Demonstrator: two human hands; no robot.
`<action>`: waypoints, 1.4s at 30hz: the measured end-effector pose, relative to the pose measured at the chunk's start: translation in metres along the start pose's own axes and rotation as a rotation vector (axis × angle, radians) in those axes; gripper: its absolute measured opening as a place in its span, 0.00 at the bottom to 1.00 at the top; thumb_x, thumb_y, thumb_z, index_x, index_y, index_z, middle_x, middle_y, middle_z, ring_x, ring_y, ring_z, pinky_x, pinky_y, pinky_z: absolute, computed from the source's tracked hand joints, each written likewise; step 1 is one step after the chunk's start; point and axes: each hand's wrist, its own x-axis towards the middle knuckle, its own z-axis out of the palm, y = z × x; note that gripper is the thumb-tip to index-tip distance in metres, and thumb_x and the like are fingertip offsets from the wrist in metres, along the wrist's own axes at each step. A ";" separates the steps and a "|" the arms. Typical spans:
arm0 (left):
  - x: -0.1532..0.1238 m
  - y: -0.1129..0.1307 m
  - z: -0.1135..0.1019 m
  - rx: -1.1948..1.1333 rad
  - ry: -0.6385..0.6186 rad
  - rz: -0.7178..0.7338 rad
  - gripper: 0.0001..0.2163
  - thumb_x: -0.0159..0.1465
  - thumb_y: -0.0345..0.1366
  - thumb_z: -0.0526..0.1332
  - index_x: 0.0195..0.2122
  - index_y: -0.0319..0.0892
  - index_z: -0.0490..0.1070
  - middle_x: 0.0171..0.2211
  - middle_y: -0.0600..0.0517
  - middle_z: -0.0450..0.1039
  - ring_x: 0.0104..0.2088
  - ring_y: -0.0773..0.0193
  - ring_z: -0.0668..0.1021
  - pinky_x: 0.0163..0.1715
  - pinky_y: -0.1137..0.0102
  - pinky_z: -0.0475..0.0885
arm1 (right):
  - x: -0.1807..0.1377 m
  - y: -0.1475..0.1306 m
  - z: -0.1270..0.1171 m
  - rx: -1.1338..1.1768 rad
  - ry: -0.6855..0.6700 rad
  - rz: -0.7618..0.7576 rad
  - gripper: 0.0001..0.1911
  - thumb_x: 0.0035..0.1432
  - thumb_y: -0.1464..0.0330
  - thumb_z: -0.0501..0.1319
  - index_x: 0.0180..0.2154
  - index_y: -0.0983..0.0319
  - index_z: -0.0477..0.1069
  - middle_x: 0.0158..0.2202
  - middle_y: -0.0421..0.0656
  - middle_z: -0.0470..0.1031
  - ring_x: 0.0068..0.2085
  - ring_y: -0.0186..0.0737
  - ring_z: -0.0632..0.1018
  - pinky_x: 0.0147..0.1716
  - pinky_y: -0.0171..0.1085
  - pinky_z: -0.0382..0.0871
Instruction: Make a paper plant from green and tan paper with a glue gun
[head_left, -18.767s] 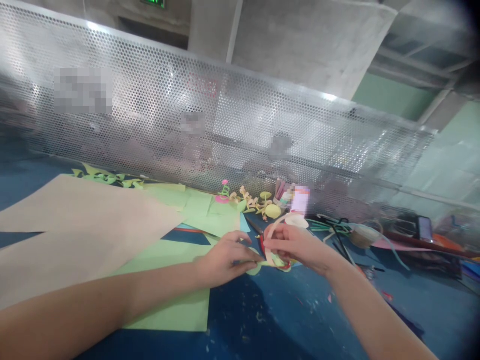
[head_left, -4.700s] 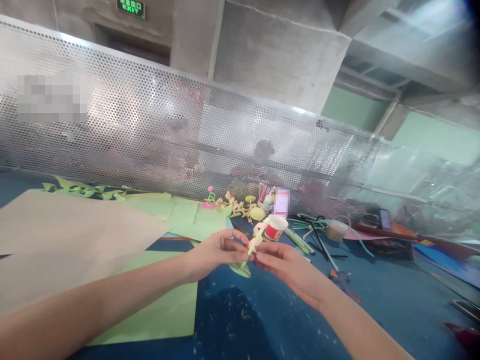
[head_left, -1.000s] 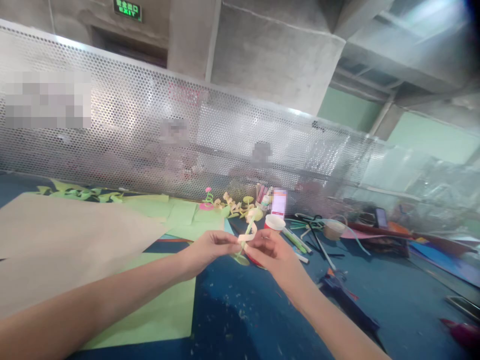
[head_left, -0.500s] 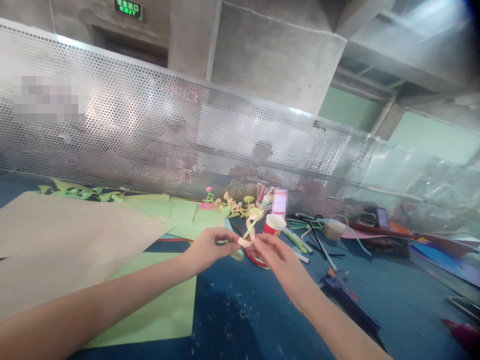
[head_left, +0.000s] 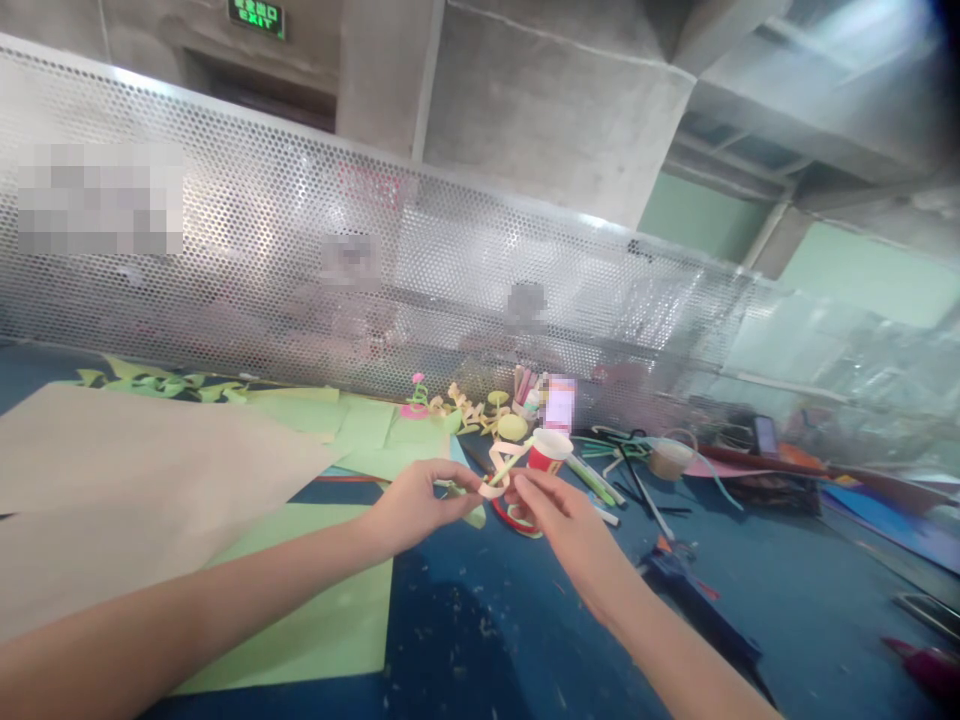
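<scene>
My left hand (head_left: 420,502) and my right hand (head_left: 559,515) meet above the blue table (head_left: 525,640). Between their fingertips I pinch a small paper flower piece (head_left: 501,468): a thin green stem with a cream paper strip curled round it. A green leaf (head_left: 471,513) hangs at the stem's lower end, beside my left fingers. Both hands are closed on the piece. Just behind it stands a red paper cup (head_left: 546,452), and a red tape ring (head_left: 516,516) lies on the table under my right hand.
Brown paper (head_left: 135,480) and green paper sheets (head_left: 315,610) cover the table's left. Small paper flowers (head_left: 465,405), pens and scissors (head_left: 637,480) and a tape roll (head_left: 669,459) lie near the perforated metal screen (head_left: 375,280). People sit blurred behind it.
Over the last second the cream strip has been wound lower round the stem, and my right fingers have shifted slightly right. The hands stay at the same spot above the table.
</scene>
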 end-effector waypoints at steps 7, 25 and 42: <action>-0.002 -0.001 0.002 0.051 0.056 0.016 0.08 0.54 0.40 0.60 0.32 0.46 0.74 0.34 0.55 0.74 0.37 0.64 0.74 0.38 0.72 0.66 | -0.001 0.000 -0.001 0.028 -0.021 -0.008 0.16 0.52 0.57 0.57 0.38 0.61 0.70 0.33 0.42 0.75 0.37 0.40 0.75 0.37 0.35 0.69; -0.001 -0.022 0.006 0.117 0.151 -0.025 0.09 0.54 0.41 0.59 0.33 0.45 0.74 0.37 0.52 0.73 0.37 0.62 0.73 0.41 0.68 0.66 | -0.017 0.062 -0.141 -1.179 0.221 -0.002 0.16 0.50 0.57 0.53 0.17 0.58 0.55 0.16 0.39 0.64 0.20 0.39 0.66 0.22 0.37 0.57; -0.019 -0.013 0.026 0.084 0.049 -0.009 0.07 0.54 0.38 0.59 0.33 0.47 0.74 0.35 0.53 0.73 0.37 0.62 0.73 0.41 0.69 0.66 | -0.007 0.016 -0.006 -0.083 -0.142 -0.108 0.14 0.53 0.60 0.56 0.37 0.61 0.74 0.33 0.43 0.76 0.34 0.41 0.76 0.36 0.38 0.70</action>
